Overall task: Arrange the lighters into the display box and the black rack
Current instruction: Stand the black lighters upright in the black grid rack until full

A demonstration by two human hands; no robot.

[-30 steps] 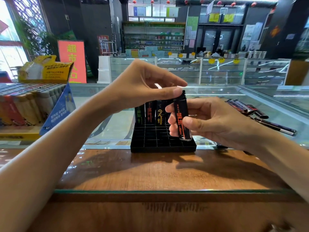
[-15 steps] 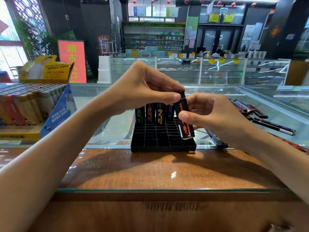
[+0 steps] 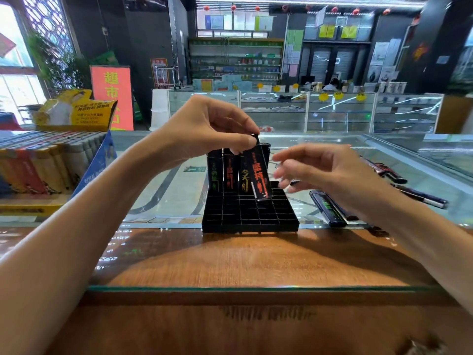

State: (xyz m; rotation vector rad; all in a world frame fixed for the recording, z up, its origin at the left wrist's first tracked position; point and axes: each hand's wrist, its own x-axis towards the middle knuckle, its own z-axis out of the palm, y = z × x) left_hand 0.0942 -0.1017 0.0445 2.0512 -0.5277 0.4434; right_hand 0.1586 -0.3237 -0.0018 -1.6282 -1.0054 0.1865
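Observation:
A black grid rack [image 3: 249, 216] stands on the glass counter, with several black lighters upright in its back row [image 3: 214, 172]. My left hand [image 3: 204, 129] pinches the top of a black lighter with red characters [image 3: 259, 175], which hangs tilted just above the rack's right back cells. My right hand [image 3: 322, 170] hovers to the right of that lighter, fingers relaxed and holding nothing, slightly blurred. More black lighters lie loose on the glass at the right [image 3: 329, 207]. A display box [image 3: 94, 167] packed with coloured lighters sits at the left.
A yellow carton [image 3: 76, 111] stands behind the display box. Other loose lighters [image 3: 419, 196] lie farther right on the glass. The near part of the counter is wood under a glass sheet [image 3: 230, 260]. Glass showcases stand across the aisle [image 3: 281, 108].
My right hand has let go of the red-lettered lighter and drawn away to the right. My left hand now holds it alone by its top, lower over the rack.

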